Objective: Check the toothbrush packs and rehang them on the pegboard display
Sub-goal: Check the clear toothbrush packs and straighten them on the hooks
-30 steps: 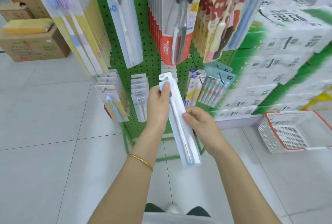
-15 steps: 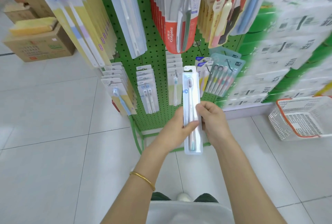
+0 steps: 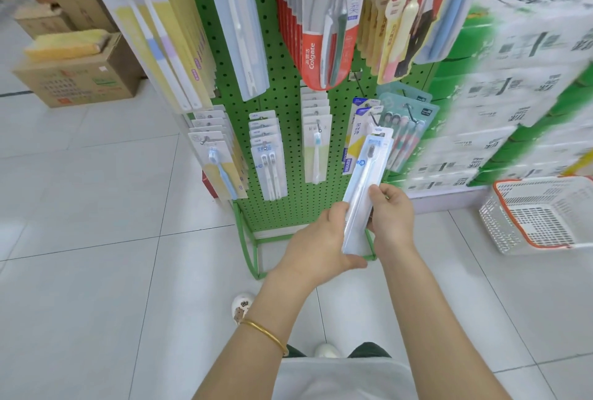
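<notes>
Holds a slim toothbrush pack (image 3: 365, 181) tilted, top leaning right, before the lower right corner of the green pegboard (image 3: 285, 101), its top overlapping the hanging packs (image 3: 409, 143). Curls the left grip (image 3: 321, 239) round the pack's lower left edge, thumb under the bottom end, and pinches its right edge with the right grip (image 3: 393, 216). Stands on a tiled floor (image 3: 96, 239), white basket (image 3: 500, 226) well to the right.

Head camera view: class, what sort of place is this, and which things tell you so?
Probably a shop or supermarket aisle: a green pegboard display hung with rows of toothbrush packs, a shopping basket on the tiled floor, and wrapped bulk goods stacked beside it.
</notes>
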Action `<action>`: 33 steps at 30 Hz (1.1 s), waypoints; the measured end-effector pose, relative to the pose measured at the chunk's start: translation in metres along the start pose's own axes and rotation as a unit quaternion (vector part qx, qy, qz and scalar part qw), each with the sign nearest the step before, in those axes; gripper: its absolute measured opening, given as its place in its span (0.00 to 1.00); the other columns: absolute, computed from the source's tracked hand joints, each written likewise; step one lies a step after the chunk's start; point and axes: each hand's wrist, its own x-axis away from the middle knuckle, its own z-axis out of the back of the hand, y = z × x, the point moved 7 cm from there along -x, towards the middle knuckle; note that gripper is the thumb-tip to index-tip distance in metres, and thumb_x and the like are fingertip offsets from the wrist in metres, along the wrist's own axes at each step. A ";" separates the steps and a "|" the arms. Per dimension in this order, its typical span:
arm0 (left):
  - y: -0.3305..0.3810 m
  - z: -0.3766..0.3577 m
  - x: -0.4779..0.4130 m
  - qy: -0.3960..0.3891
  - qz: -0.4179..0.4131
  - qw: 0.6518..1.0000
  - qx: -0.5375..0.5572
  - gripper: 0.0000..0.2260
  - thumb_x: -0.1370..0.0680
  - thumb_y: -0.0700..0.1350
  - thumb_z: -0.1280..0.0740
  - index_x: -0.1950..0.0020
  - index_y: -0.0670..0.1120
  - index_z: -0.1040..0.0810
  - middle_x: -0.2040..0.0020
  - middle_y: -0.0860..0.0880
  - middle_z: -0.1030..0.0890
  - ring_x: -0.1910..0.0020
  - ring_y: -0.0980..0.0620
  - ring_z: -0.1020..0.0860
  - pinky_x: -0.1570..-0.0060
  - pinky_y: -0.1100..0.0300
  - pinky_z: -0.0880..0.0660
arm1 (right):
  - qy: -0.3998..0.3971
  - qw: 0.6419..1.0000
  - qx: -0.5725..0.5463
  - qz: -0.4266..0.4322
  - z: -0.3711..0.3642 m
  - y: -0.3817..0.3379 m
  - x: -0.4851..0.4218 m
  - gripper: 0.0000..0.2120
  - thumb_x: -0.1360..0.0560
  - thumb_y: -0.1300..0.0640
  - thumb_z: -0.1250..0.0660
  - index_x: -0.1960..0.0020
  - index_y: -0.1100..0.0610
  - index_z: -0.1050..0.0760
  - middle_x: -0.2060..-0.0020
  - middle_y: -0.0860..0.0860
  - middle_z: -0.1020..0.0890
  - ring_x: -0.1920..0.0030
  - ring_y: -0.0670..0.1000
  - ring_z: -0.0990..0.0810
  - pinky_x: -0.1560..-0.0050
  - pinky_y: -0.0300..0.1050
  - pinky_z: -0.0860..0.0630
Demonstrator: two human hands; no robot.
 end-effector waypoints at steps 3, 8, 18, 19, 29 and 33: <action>-0.002 -0.001 0.002 -0.003 0.002 1.000 -0.001 0.36 0.28 0.51 0.28 0.28 0.50 0.47 0.31 0.49 0.34 0.41 0.46 0.27 0.49 0.53 0.27 | -0.031 0.999 -0.010 -0.007 -0.006 -0.001 0.005 0.08 0.21 0.59 0.39 0.59 0.54 0.29 0.68 0.51 0.27 0.68 0.51 0.29 0.67 0.43 0.30; -0.011 -0.001 0.004 -0.046 0.029 0.991 0.124 0.31 0.24 0.41 0.36 0.25 0.50 0.49 0.44 0.47 0.27 0.52 0.47 0.25 0.56 0.56 0.26 | -0.110 0.990 -0.064 -0.054 -0.017 0.001 0.012 0.08 0.20 0.53 0.39 0.54 0.55 0.25 0.58 0.54 0.19 0.59 0.52 0.20 0.58 0.47 0.22; -0.021 -0.005 -0.006 -0.034 0.075 0.923 0.375 0.11 0.22 0.37 0.36 0.40 0.44 0.30 0.52 0.41 0.19 0.58 0.42 0.17 0.53 0.42 0.20 | -0.125 0.992 -0.021 -0.011 -0.015 -0.013 0.009 0.06 0.23 0.67 0.38 0.48 0.62 0.24 0.62 0.56 0.18 0.68 0.47 0.20 0.69 0.38 0.23; -0.022 -0.004 -0.008 -0.018 0.071 0.925 0.373 0.09 0.22 0.41 0.35 0.42 0.44 0.28 0.54 0.41 0.19 0.58 0.42 0.17 0.53 0.41 0.20 | -0.134 0.991 -0.020 -0.009 -0.015 -0.015 0.010 0.05 0.23 0.67 0.38 0.50 0.61 0.23 0.62 0.56 0.18 0.68 0.47 0.20 0.69 0.38 0.23; -0.019 0.035 -0.030 0.083 0.061 0.925 0.366 0.15 0.18 0.54 0.43 0.38 0.47 0.27 0.47 0.48 0.19 0.50 0.52 0.19 0.52 0.56 0.20 | -0.268 0.963 0.033 0.010 -0.026 -0.027 0.008 0.06 0.24 0.67 0.35 0.49 0.63 0.22 0.62 0.56 0.16 0.65 0.50 0.18 0.61 0.43 0.20; -0.026 0.069 -0.039 0.178 0.069 0.914 0.359 0.14 0.19 0.54 0.41 0.40 0.46 0.28 0.46 0.50 0.20 0.50 0.54 0.21 0.52 0.58 0.24 | -0.322 0.945 0.057 0.010 -0.031 -0.030 0.010 0.05 0.25 0.66 0.34 0.52 0.60 0.21 0.62 0.55 0.16 0.64 0.51 0.18 0.59 0.44 0.20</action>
